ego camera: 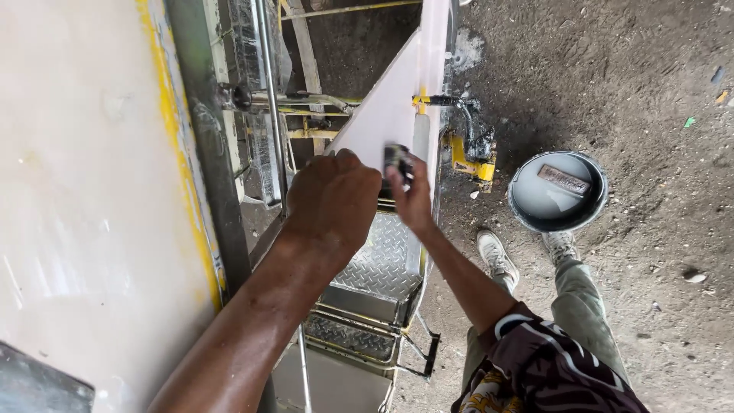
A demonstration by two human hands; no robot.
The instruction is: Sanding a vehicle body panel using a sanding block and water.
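Gripping a small dark scraper [397,159] in closed fingers, the right hand [414,195] presses it against the white panel edge [428,69] — just right of the fisted left hand [334,197].

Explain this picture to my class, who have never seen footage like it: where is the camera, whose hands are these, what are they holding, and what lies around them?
The camera sits on a person's head and looks down, so both arms belong to the wearer. The left hand is closed and raised beside a pale painted panel. The right hand presses a small dark tool, too blurred to identify, against that panel's edge. On the left stands a large pale surface with yellow showing along its rim. Below the hands are ridged metal steps. On the dirt ground rests a round bucket of whitish liquid with a flat block in it, next to the person's shoes.
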